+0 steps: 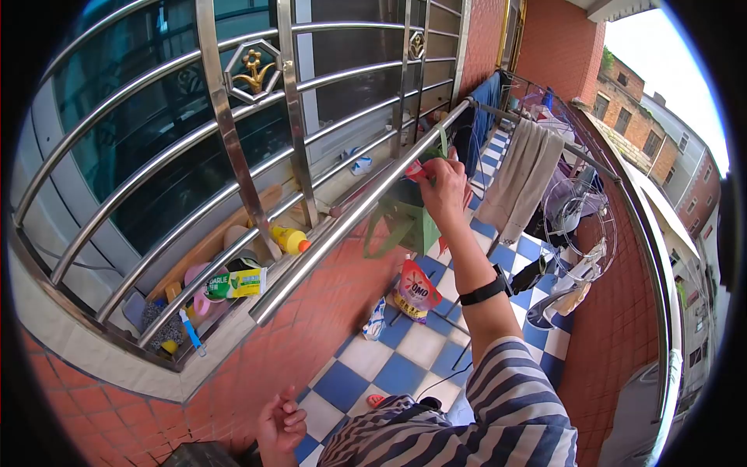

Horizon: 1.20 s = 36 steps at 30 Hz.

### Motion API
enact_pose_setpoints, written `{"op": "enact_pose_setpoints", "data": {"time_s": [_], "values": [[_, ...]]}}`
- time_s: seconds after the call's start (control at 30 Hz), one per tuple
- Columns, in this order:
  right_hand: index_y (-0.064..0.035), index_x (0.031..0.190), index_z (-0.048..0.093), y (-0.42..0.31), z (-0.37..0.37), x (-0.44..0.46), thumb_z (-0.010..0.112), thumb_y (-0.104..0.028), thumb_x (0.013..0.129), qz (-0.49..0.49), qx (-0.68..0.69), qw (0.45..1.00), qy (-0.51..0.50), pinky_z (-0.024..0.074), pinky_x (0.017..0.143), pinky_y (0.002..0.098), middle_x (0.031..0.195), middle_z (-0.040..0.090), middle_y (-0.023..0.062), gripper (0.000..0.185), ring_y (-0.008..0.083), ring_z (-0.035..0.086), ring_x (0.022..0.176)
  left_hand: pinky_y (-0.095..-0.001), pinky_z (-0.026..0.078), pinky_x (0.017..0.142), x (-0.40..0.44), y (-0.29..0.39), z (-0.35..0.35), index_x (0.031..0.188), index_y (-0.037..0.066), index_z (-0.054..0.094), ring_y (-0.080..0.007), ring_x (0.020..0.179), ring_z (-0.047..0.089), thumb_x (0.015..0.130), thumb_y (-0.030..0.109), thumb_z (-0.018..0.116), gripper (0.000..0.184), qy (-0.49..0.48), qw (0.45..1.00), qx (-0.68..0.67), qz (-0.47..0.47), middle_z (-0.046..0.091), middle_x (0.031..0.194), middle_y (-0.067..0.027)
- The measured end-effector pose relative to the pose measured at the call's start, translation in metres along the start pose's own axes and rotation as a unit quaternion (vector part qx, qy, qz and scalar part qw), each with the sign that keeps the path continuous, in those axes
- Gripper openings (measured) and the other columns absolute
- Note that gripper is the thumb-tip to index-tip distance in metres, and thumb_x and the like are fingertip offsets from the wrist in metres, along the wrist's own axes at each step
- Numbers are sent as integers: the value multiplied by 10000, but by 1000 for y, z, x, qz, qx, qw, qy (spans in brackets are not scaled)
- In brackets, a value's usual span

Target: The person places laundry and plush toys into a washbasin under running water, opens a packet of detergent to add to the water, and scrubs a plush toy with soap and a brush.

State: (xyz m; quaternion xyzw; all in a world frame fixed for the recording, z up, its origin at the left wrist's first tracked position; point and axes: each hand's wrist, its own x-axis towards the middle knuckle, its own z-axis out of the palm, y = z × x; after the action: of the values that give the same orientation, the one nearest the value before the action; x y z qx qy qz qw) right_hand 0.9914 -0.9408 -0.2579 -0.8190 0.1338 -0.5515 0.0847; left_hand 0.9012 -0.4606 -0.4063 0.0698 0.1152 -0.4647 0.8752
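My right hand [445, 187] is raised at the metal rail [366, 206], fingers closed on a small red item [416, 170] whose kind I cannot make out. Just below it hangs a green bag [416, 226], with its handle loops near my fingers. My left hand [282, 424] is low beside the tiled wall, its fingers loosely curled and apart, holding nothing. On the floor beneath the bag stand a red and purple OMO detergent pouch [415, 291] and a blue and white packet [375, 321].
Behind the window bars, the ledge holds a yellow bottle [289, 239], a Darlie toothpaste box [236, 285], a blue razor-like item [191, 333] and a scouring pad [161, 321]. A beige cloth [520, 175] and wire hangers [580, 226] hang on the right. Blue and white tiles [342, 384] cover the floor.
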Motion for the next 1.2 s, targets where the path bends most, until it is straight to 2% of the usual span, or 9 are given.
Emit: {"op": "enact_pose_setpoints", "data": {"time_s": [0.27, 0.53, 0.7, 0.8, 0.9, 0.97, 1.0, 1.07, 1.2], "values": [[-38, 932, 648, -3, 2, 5, 772, -185, 609, 1, -115, 980, -165, 365, 903, 445, 1018, 583, 153, 376, 336, 445, 1113, -216, 397, 516, -26, 16, -54, 1188, 68, 572, -118, 650, 455, 929, 256, 414, 357, 41, 994, -19, 95, 595, 844, 5], [-102, 787, 676, -23, -2, -11, 724, -195, 674, 42, -126, 990, -48, 360, 869, 431, 741, 637, 45, 154, 257, 516, 965, -238, 418, 542, -133, 27, -87, 1191, 76, 574, -127, 665, 469, 933, 250, 415, 349, 36, 975, -71, 206, 619, 865, -8], [-77, 865, 705, -18, 8, -5, 634, -272, 778, 3, -305, 932, -196, 360, 890, 456, 1020, 620, 120, 226, 314, 472, 1116, -246, 423, 527, -240, 27, -128, 1191, 76, 575, -130, 639, 482, 937, 251, 393, 359, 60, 966, -55, 247, 640, 841, -20], [-65, 911, 686, -39, -5, -5, 584, -241, 820, -6, -271, 956, -113, 368, 899, 480, 1080, 596, 132, 224, 323, 460, 1142, -348, 485, 569, -304, 21, -158, 1309, 134, 448, -198, 706, 549, 819, 299, 637, 550, 54, 949, -106, 293, 613, 927, -100], [-77, 886, 648, -79, -29, -33, 594, -190, 822, 19, -132, 989, 59, 434, 775, 399, 898, 630, 95, 140, 304, 548, 909, -235, 420, 519, -339, 21, -168, 1204, 77, 568, -128, 623, 480, 935, 240, 385, 365, 64, 934, -99, 338, 651, 848, -32], [-43, 879, 643, -136, -36, -95, 596, -149, 857, 50, 48, 991, 116, 449, 677, 370, 828, 604, 126, 118, 278, 556, 760, -209, 387, 453, -354, 10, -153, 1174, 59, 580, -109, 568, 440, 912, 196, 418, 337, 68, 909, -118, 395, 668, 874, -48], [-18, 905, 642, -149, -20, -139, 583, -125, 873, 86, 168, 979, 77, 454, 610, 358, 818, 597, 129, 127, 248, 558, 700, -187, 361, 434, -362, 5, -146, 1177, 45, 573, -97, 537, 417, 901, 186, 445, 336, 98, 893, -131, 419, 650, 812, -45], [2, 929, 646, -224, -13, -237, 598, -125, 866, 62, 145, 983, -97, 458, 561, 336, 794, 601, 118, 149, 194, 576, 670, -177, 321, 416, -382, -2, -135, 1134, 25, 577, -90, 526, 388, 886, 177, 495, 302, 133, 873, -126, 452, 580, 701, -25], [-2, 904, 663, -388, 8, -408, 615, -68, 830, -10, 371, 801, -470, 460, 533, 297, 734, 603, 114, 110, 162, 593, 586, -188, 316, 431, -426, -20, -155, 1127, 26, 568, -92, 534, 407, 876, 172, 511, 296, 155, 827, -125, 526, 600, 725, -27]]}}
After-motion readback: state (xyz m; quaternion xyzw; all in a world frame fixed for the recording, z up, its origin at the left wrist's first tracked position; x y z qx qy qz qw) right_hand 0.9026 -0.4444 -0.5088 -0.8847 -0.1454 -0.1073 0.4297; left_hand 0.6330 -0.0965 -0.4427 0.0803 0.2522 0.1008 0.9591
